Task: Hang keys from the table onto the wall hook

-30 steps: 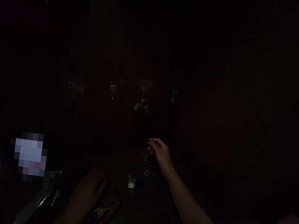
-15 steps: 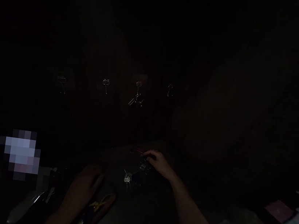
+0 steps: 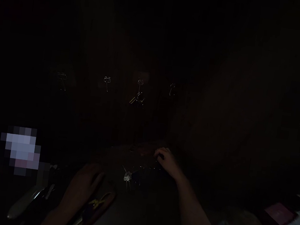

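Observation:
The scene is very dark. My right hand [image 3: 166, 160] is over the far part of the dark surface, its fingers curled in together; whatever lies between them is too dim to name. Left of it lies a bunch of keys [image 3: 127, 176] with a silvery, shiny head and thin blades. My left hand [image 3: 87, 180] rests low over the surface, with the thumb apart from the fingers and nothing visible in it. Just beside its wrist is a long brown-edged item [image 3: 108, 198] bearing a yellow, knotted-looking piece [image 3: 97, 203].
Several metal hooks [image 3: 107, 80] line the dark upright face ahead; a ring of keys [image 3: 140, 98] hangs from one. At left lie a shiny rounded object [image 3: 24, 203] and a blurred-out pale patch [image 3: 23, 147]. A pink square item [image 3: 280, 214] is at right.
My right hand has drawn right and slightly away from the keys, its fingers now more curled. A metallic item under its fingertips now shows only as faint glints. My left hand stays nearly in place.

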A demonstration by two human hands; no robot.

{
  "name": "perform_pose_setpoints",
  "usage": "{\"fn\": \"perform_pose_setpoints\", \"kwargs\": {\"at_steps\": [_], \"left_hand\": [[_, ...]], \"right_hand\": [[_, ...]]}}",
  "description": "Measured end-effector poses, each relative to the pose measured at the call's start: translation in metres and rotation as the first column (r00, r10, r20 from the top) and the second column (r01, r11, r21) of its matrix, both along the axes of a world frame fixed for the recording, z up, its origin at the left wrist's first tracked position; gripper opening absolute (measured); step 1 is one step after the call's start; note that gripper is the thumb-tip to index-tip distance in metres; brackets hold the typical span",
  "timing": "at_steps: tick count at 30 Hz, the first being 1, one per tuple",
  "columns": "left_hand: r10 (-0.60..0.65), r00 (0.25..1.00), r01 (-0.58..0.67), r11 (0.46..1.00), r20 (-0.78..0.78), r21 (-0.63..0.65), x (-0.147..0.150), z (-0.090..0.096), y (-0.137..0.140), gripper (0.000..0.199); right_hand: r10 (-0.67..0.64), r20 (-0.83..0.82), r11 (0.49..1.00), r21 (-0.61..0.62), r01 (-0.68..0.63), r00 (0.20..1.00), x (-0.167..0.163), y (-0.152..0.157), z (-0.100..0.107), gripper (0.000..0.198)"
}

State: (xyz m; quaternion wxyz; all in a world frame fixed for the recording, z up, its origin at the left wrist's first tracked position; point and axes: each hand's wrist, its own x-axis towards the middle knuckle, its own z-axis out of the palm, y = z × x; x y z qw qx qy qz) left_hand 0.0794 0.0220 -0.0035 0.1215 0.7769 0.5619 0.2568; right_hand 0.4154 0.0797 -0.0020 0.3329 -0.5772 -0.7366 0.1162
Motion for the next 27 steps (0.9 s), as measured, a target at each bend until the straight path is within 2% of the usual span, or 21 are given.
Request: {"fn": "perform_pose_setpoints", "kwargs": {"at_steps": [2, 4, 8, 11, 18, 24, 27], "left_hand": [[0.000, 1.000, 0.000, 1.000, 0.000, -0.013, -0.001, -0.001, 0.000, 0.027], [-0.004, 1.000, 0.004, 1.000, 0.006, -0.016, -0.001, -0.002, 0.001, 0.028], [-0.016, 1.000, 0.017, 1.000, 0.009, -0.008, -0.001, -0.001, 0.001, 0.029], [-0.007, 1.000, 0.007, 1.000, 0.005, -0.009, 0.000, 0.002, 0.001, 0.029], [-0.015, 1.000, 0.015, 1.000, 0.013, 0.006, 0.000, 0.003, 0.002, 0.029], [0.000, 1.000, -0.001, 1.000, 0.011, 0.008, 0.000, 0.004, 0.001, 0.027], [0.032, 0.999, -0.033, 0.999, 0.016, 0.031, -0.001, 0.002, 0.001, 0.026]], "right_hand": [[0.002, -0.037, 0.999, 0.047, 0.000, 0.999, -0.010, -0.002, 0.004, 0.023], [0.062, -0.079, 0.997, 0.059, -0.057, 0.995, -0.025, -0.005, 0.008, 0.022], [0.323, -0.065, 0.944, -0.049, -0.326, 0.944, -0.058, -0.017, 0.011, 0.015], [0.426, 0.003, 0.897, -0.132, -0.422, 0.904, -0.072, -0.022, 0.011, 0.009], [0.428, 0.069, 0.895, -0.174, -0.411, 0.901, -0.069, -0.021, 0.009, 0.004], [0.332, 0.129, 0.938, -0.151, -0.312, 0.934, -0.059, -0.018, 0.012, 0.007], [0.261, 0.106, 0.963, -0.099, -0.251, 0.959, -0.054, -0.015, 0.014, 0.016]]}}
